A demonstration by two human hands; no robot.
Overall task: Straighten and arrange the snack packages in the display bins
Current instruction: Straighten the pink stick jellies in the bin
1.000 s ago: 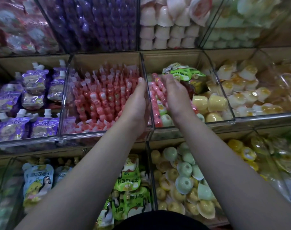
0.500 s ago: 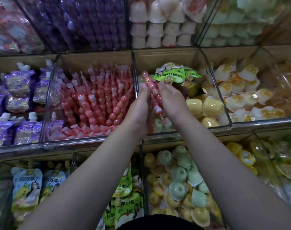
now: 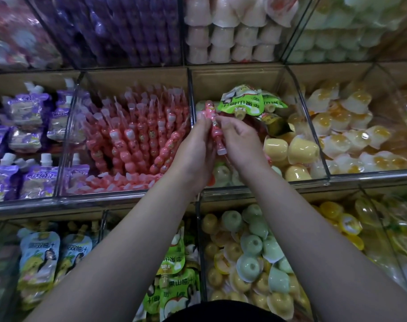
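Both hands now hold one pink jelly stick (image 3: pixel 214 126) up in the air, where a second ago they were reaching low into the mixed bin (image 3: pixel 242 75) among several such sticks lying along its left wall. The left hand (image 3: pixel 197 142) closes its fingers (image 3: pixel 201 117) against the stick's left side. The right hand (image 3: pixel 240 135) pinches it from the right with curled fingers, so the stick is gripped between the two. It stands nearly upright, top leaning slightly left, its lower end showing below the hands. Half a second ago it slanted more steeply across the gap between the palms.

The stick hangs just right of the clear divider (image 3: pixel 191 94), over the mixed bin and close beside the pink-stick bin (image 3: pixel 137 77), where rows of matching sticks (image 3: pixel 139 135) stand fanned out. Green pouches (image 3: pixel 243 104) lie just behind the right hand's fingertips, as before, with yellow cups (image 3: pixel 290 151) to its right. Whether any pink sticks remain low in the mixed bin cannot be told, since the hands cover that spot.
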